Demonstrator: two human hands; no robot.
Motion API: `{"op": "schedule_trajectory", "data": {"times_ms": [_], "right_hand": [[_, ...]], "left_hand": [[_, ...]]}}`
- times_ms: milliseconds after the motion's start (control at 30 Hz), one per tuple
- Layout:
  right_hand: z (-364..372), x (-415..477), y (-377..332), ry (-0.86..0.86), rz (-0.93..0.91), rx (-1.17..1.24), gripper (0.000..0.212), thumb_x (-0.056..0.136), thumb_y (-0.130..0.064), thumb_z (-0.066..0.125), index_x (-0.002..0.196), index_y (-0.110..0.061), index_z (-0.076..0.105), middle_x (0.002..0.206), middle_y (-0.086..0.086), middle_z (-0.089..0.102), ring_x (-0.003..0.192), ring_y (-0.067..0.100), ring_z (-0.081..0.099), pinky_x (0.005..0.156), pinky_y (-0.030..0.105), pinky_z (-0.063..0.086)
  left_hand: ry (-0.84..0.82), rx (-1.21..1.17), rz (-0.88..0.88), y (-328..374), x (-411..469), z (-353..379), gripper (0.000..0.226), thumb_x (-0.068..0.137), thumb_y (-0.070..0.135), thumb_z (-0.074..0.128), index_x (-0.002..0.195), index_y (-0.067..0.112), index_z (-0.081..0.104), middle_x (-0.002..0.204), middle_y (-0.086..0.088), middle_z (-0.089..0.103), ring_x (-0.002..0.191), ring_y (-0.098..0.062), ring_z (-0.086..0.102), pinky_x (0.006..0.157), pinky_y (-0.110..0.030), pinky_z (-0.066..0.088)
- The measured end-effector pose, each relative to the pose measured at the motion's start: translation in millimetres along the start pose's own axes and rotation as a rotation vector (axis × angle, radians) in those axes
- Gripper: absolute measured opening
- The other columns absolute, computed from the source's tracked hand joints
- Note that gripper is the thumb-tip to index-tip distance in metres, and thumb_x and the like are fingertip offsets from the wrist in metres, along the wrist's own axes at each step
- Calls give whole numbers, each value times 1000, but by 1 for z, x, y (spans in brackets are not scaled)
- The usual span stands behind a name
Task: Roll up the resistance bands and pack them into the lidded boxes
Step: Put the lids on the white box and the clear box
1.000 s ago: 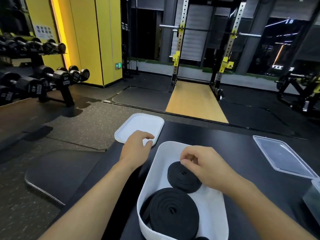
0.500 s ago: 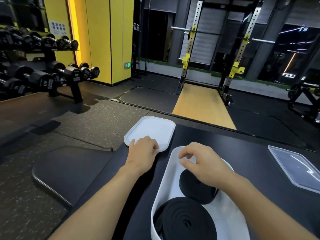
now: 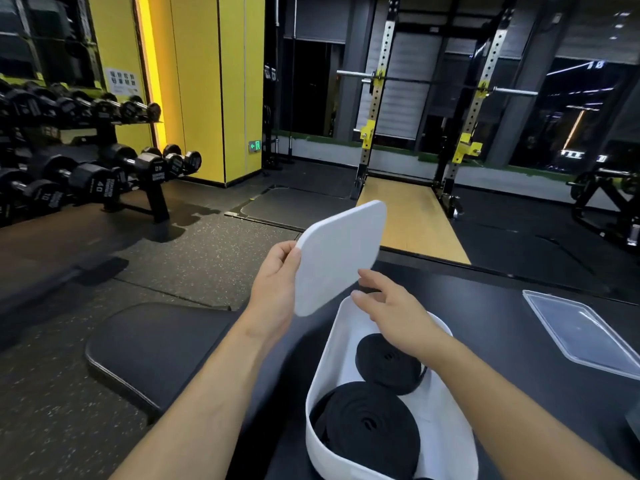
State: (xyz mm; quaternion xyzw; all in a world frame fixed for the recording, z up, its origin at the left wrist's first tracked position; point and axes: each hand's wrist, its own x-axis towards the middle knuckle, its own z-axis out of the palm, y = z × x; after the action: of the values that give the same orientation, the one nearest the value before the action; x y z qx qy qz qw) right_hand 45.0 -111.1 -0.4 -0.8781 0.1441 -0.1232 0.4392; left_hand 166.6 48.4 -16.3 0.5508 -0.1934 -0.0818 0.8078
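White lid (image 3: 341,254), held tilted above the far end of the white box (image 3: 325,455), in which two rolled black bands (image 3: 363,424) lie flat. The left hand (image 3: 273,292) pinches the lid's left edge, while the right hand (image 3: 394,317), fingers loose and grasping nothing, reaches toward its lower edge. Good practice: level the lid, support both ends, align its corners with the box rim, then press evenly all round.

The box (image 3: 323,431) stands near on the table (image 3: 485,306) with two rolled bands (image 3: 367,424) in it, one behind the other. The left hand (image 3: 277,289) holds the lid (image 3: 339,258) above its far left end. A second lid (image 3: 585,334) lies on the table, well right. A dumbbell rack (image 3: 104,168) stands far left.
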Motion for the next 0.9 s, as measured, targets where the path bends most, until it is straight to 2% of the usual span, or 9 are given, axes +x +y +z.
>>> {"op": "schedule_trajectory", "data": {"times_ms": [133, 233, 300, 400, 467, 600, 700, 767, 900], "right_hand": [[0, -4, -11, -13, 100, 262, 59, 103, -46, 55, 157, -34, 35, 147, -15, 50, 126, 6, 57, 104, 35, 54], [0, -5, -14, 27, 132, 389, 56, 102, -48, 57, 153, -34, 39, 137, -13, 58, 118, 9, 64, 97, 35, 58], [0, -5, -15, 72, 152, 501, 58, 100, -47, 61, 152, -32, 41, 136, -9, 59, 116, 14, 67, 94, 35, 59], [-3, -5, -13, 210, 180, 641, 54, 98, -41, 66, 146, -33, 43, 141, -8, 53, 122, 18, 62, 95, 39, 58], [-7, -7, -8, 322, 203, 645, 48, 97, -39, 69, 139, -35, 47, 141, -8, 53, 122, 18, 61, 99, 44, 56], [-15, -22, 2, 392, 252, 687, 44, 98, -23, 68, 140, -26, 53, 131, 0, 63, 108, 22, 70, 93, 44, 60], [-23, -43, 8, 382, 269, 614, 44, 99, -23, 65, 141, -31, 54, 133, -2, 64, 111, 21, 69, 99, 47, 57], [-31, -60, 9, 377, 282, 559, 48, 100, -21, 63, 144, -33, 52, 133, -4, 63, 112, 20, 68, 101, 46, 56], [-41, -100, 11, 359, 292, 386, 54, 100, -25, 60, 151, -32, 45, 137, -9, 60, 114, 18, 66, 97, 44, 57]], "left_hand": [[54, -294, -26, 25, -7, 11, 17, 111, 23, 49, 109, 10, 60, 101, -7, 70, 91, -20, 64, 81, -38, 50], [40, -414, -81, 35, -9, 12, 32, 110, 23, 50, 129, -3, 58, 114, -13, 70, 103, -27, 65, 90, -51, 54], [40, -468, -141, 36, -14, 14, 35, 109, 20, 52, 133, -4, 59, 119, -14, 71, 107, -27, 68, 92, -50, 59], [-75, -535, -211, 36, -31, 12, 29, 95, 22, 65, 115, 1, 63, 106, -13, 61, 105, -30, 57, 94, -48, 57], [-216, -533, -278, 36, -48, 8, 34, 93, 23, 65, 120, 2, 65, 111, -10, 57, 113, -28, 60, 93, -44, 59], [-271, -391, -368, 34, -66, 4, 39, 105, 33, 54, 134, 8, 64, 137, -7, 68, 122, -26, 68, 92, -37, 62], [-138, -257, -440, 34, -62, 6, 55, 106, 50, 50, 122, 0, 65, 125, -8, 74, 109, -25, 74, 81, -32, 63], [-149, -74, -447, 37, -61, 12, 48, 106, 45, 54, 122, 3, 72, 118, -8, 78, 110, -24, 74, 83, -33, 60], [-126, 345, -331, 32, -63, 17, 28, 99, 25, 65, 111, 0, 71, 77, 9, 74, 63, -7, 67, 56, -19, 48]]}}
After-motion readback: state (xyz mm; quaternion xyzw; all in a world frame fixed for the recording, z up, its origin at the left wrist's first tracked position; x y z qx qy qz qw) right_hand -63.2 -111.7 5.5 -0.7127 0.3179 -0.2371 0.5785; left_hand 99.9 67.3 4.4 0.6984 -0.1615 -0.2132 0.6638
